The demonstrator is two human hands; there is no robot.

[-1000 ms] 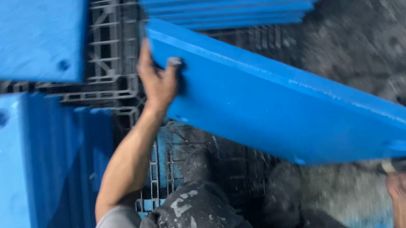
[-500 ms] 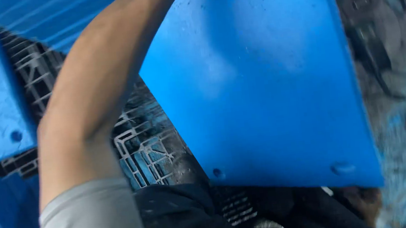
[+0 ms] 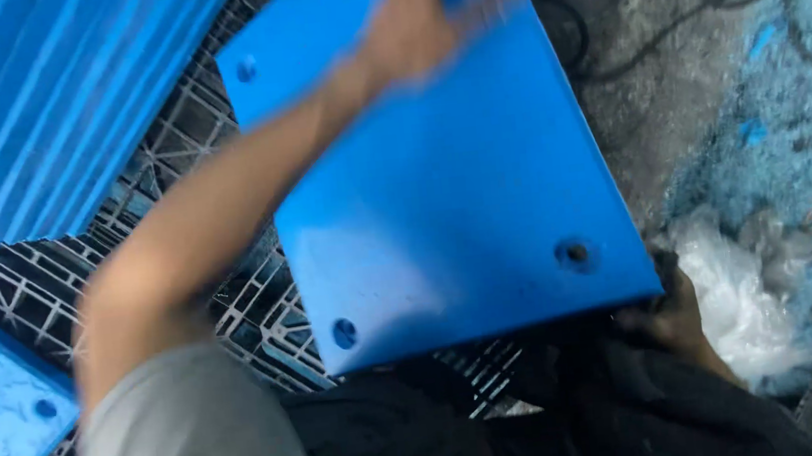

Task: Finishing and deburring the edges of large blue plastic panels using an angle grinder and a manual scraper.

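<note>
Dusty concrete floor (image 3: pixel 672 79) and black grid pallet (image 3: pixel 233 306) below, blue panel (image 3: pixel 443 194) held tilted above, right hand (image 3: pixel 672 316) gripping near corner underneath, blurred left hand (image 3: pixel 410 26) clasping far edge for balance, stacked blue panels (image 3: pixel 41 105) beyond.

1. Panel (image 3: pixel 443 194): plain bright blue, with dark round holes.
2. Stack (image 3: pixel 41 105): same blue, striped by its edges.
3. Pallet (image 3: pixel 20 289): black lattice with pale edges.
4. Sleeve (image 3: pixel 187 442): grey.
5. Floor (image 3: pixel 670 59): grey, dusted with blue.
6. Plastic (image 3: pixel 746 303): white, crumpled.
</note>
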